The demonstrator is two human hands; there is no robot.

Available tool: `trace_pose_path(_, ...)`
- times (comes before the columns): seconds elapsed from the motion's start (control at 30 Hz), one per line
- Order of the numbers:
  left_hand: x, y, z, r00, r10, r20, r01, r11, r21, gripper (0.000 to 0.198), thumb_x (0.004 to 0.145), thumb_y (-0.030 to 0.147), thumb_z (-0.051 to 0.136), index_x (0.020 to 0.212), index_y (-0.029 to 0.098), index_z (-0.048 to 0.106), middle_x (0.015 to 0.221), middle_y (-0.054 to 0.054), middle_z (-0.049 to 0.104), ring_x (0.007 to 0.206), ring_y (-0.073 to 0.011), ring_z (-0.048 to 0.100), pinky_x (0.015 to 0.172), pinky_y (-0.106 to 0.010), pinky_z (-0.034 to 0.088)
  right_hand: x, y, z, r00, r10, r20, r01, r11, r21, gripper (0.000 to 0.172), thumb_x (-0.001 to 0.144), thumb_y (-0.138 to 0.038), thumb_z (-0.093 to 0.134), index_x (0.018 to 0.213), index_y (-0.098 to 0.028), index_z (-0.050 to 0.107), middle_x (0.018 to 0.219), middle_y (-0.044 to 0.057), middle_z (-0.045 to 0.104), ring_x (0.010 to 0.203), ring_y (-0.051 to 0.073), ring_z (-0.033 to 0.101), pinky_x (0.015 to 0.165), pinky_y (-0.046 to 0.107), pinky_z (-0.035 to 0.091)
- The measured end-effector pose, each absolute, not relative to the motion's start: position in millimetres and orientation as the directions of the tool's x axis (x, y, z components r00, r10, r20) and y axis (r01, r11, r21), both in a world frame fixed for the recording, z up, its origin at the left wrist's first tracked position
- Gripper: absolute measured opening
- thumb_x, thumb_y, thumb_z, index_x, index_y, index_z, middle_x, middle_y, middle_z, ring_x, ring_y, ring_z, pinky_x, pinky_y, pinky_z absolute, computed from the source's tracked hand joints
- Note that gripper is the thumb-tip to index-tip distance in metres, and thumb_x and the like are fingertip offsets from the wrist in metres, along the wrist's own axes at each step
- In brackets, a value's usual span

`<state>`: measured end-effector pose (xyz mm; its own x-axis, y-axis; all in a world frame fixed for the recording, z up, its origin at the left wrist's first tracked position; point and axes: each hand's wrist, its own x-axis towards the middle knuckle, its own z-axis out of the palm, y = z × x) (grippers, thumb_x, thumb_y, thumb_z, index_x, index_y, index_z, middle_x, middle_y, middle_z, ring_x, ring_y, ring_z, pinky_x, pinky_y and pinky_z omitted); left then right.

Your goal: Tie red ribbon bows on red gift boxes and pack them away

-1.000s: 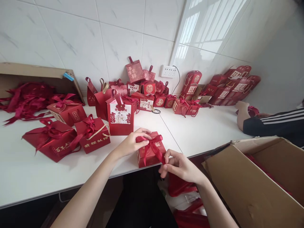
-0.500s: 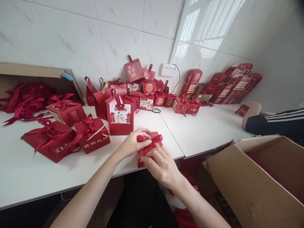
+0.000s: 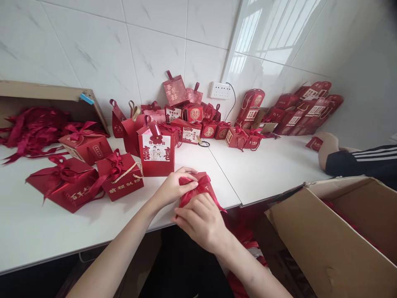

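Note:
A small red gift box [image 3: 211, 188] sits at the table's near edge, partly covered by both hands. Across its top runs a shiny red ribbon [image 3: 204, 180], looped into a bow, with one tail hanging past the box's right side. My left hand [image 3: 178, 187] is closed at the bow, thumb and fingers pinching the ribbon. On the near side, my right hand [image 3: 200, 221] is closed in a pinch, its fingertips just past the table edge. It appears to grip the ribbon's other end, though the fingers mostly hide that part.
Finished-looking red boxes with bows [image 3: 120, 176] stand to the left, near a carton of loose ribbons [image 3: 37, 124]. A tall red box [image 3: 157, 155] and several others line the wall. An open cardboard carton [image 3: 328, 236] is at the right; beyond it rests another person's arm [image 3: 328, 151].
My right hand has pulled back from the bow, toward me and slightly left. A ribbon tail now hangs at the box's right side. My left hand stays at the bow.

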<state>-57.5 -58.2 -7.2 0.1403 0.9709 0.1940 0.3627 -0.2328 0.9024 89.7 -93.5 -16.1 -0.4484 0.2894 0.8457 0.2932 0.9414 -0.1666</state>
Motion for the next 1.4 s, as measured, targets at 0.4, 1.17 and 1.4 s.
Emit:
trace_pose_path(0.4,-59.8,-62.2,-6.3,0.171,0.963,0.209,0.383,-0.260,0.886,0.022,0.076,0.041,0.059,0.087,0.023,0.067,0.121,-0.006,0.053,0.118,-0.0243,0.047,0.101,-0.036,0.034,123.7,-23.7,-1.1,-0.421,0.896,0.143,0.496,0.360,-0.790,0.036,0.078,-0.048,0.051,0.058,-0.019,0.042,0.053,-0.005,0.043,0.051,0.010,0.039,0.050,0.023,0.030)
trace_pose_path(1.17,-59.3,-77.2,-8.6,-0.115,0.987,0.108,0.334,-0.064,0.940,0.035,0.079,0.049,0.051,0.063,0.019,0.043,0.057,0.005,0.042,0.052,-0.0099,0.040,0.050,-0.022,0.031,124.2,-42.7,-29.8,-0.339,0.941,0.022,-0.146,-0.030,-0.989,0.040,0.073,-0.047,0.062,0.059,-0.019,0.037,0.054,-0.006,0.038,0.050,0.008,0.033,0.051,0.022,0.028)
trace_pose_path(1.4,-67.5,-73.5,-13.2,-0.037,0.998,0.052,0.222,-0.043,0.974,0.033,0.075,0.048,0.058,0.067,0.019,0.045,0.058,0.006,0.040,0.052,-0.0085,0.036,0.051,-0.021,0.030,122.2,-39.3,-35.3,-0.357,0.934,0.010,-0.329,-0.116,-0.937,0.042,0.068,-0.039,0.070,0.053,-0.018,0.036,0.052,-0.007,0.038,0.048,0.006,0.032,0.051,0.021,0.027)
